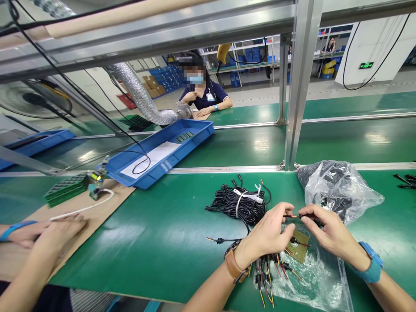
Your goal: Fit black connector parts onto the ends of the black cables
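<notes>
Nearest me, the loose wire leads (269, 277) fan out under my wrists on a clear plastic bag (321, 277), and I judge a dragged forearm could snag them and pull the small circuit board (298, 246) lying just below my fingers off its spot. My left hand (268, 234) is mostly closed, thumb and forefinger pinched on one end of a thin black wire (297, 215); my right hand (329, 229) pinches the other end, remaining fingers loosely curled. The wire spans the gap between them, so tugging too hard might strain its coloured tips. Just beyond my left hand sits the tied bundle of black cables (240, 201); beyond my right, a crumpled bag of parts (338, 186). Far left, a co-worker's hand (56, 232) rests on cardboard (107, 203).
</notes>
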Tool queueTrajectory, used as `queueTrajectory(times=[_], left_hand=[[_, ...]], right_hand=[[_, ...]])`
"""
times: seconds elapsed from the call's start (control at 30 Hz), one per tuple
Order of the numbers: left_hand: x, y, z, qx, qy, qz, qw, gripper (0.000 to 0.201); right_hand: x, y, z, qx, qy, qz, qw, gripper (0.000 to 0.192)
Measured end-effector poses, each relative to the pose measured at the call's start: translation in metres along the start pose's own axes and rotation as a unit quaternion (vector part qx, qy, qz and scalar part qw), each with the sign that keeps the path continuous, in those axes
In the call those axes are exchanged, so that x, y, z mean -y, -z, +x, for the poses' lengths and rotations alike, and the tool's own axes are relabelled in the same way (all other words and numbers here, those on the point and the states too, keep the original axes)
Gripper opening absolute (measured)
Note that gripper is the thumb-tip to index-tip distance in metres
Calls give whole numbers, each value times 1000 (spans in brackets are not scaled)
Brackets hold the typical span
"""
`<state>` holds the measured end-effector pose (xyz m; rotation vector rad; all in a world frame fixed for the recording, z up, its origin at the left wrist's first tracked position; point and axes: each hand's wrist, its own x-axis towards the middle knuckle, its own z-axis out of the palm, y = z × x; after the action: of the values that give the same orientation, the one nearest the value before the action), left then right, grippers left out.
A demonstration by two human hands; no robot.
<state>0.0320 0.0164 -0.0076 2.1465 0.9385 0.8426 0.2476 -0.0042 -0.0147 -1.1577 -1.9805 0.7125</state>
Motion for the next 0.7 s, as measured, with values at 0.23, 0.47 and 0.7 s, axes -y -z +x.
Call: queueTrajectory(times=[0.23, 0.47, 0.7], left_hand=[[14, 4, 3, -37, 8, 33, 999, 8], [18, -6, -1, -51, -58, 66, 995, 13], [25, -16, -4, -44, -66, 103, 991, 16]], right_hand=[[0, -1, 1, -11, -19, 8, 1000, 19], [-1, -9, 2, 9, -1, 32, 999, 15], [-3, -21, 0, 13, 36, 54, 998, 12]])
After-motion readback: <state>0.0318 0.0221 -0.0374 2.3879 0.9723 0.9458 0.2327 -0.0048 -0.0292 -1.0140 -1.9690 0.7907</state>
